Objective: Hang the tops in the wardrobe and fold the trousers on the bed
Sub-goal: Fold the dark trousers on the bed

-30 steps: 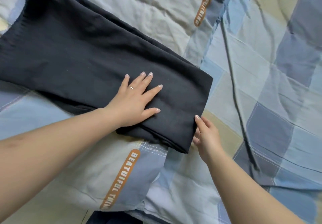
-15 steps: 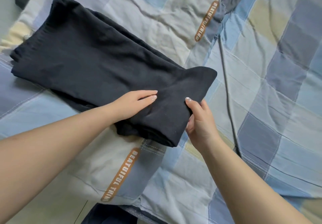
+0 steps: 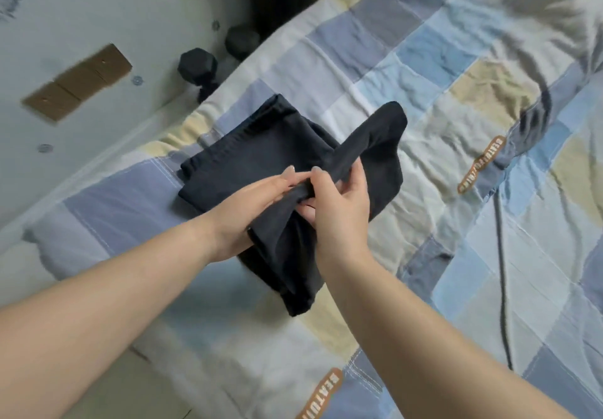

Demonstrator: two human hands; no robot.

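While both hands, left hand (image 3: 261, 195) and right hand (image 3: 339, 210), grip the bunched dark trousers (image 3: 261, 154) on the bed (image 3: 456, 99), fold looks roughly half done; no tops visible.

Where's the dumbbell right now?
In the head view, the dumbbell lies on the floor at upper left, beside the edge of the bed, beyond the dark trousers.

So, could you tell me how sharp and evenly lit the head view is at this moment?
Head view: soft, even light, no glare; hands and dark trousers fairly sharp; motion blur smears the wall, dumbbell and the quilt's far corner; wide-angle bending at the edges.
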